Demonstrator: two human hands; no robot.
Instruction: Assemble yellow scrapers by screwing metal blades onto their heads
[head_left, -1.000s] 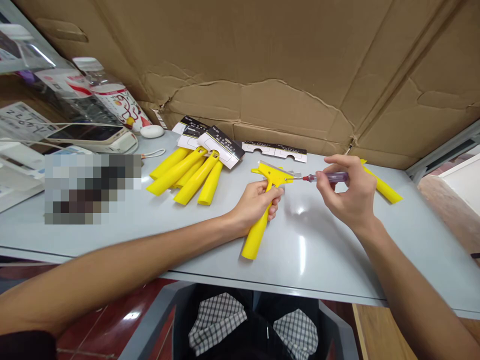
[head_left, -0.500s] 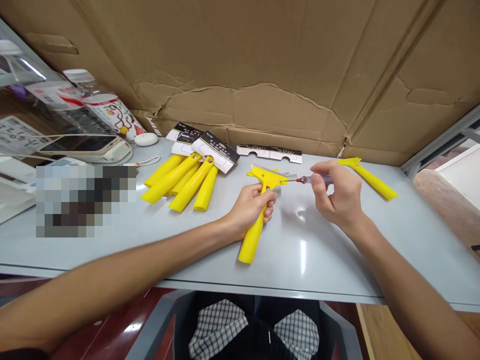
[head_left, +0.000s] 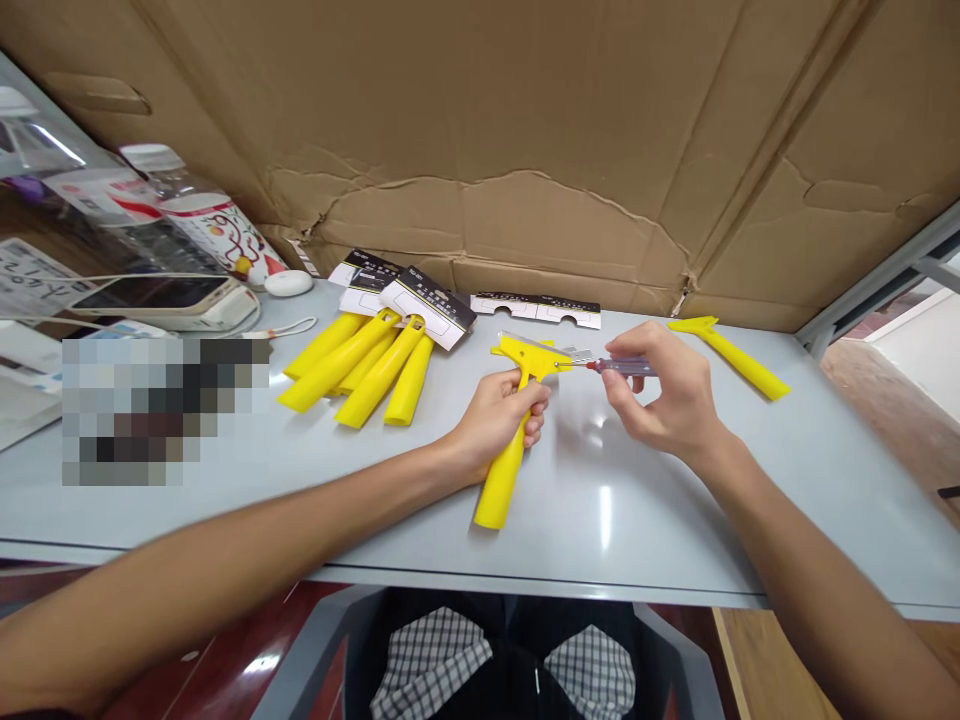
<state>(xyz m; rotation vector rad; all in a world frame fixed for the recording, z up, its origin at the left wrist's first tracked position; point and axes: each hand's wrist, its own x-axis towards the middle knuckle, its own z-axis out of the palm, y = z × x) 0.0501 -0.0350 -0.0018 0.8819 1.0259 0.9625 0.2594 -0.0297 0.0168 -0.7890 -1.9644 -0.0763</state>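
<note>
My left hand (head_left: 504, 418) is wrapped round the neck of a yellow scraper (head_left: 501, 482), its wide head pointing away from me. Between the thumb and fingers of my right hand (head_left: 667, 390) is a screwdriver (head_left: 626, 367) with a clear purplish handle. Its thin shaft lies level, and the tip meets the right end of the scraper's head at a small screw. Metal strips (head_left: 581, 354) lie behind the head, partly hidden. To the left rest several yellow scrapers (head_left: 375, 380) with black and white cards over their ends.
Another yellow piece (head_left: 746, 365) lies at the right on the grey table (head_left: 675, 530). Folded cards (head_left: 536, 308) stand by the cardboard wall (head_left: 480, 120). Bottles (head_left: 217, 225), a handheld device (head_left: 161, 300) and a white oval object (head_left: 289, 283) crowd the left; a blurred patch hides something there.
My right thumb and fingers have shifted along the screwdriver handle, uncovering more of it. The tip stays at the scraper's screw. My left hand keeps its hold; the whole view has shifted slightly.
</note>
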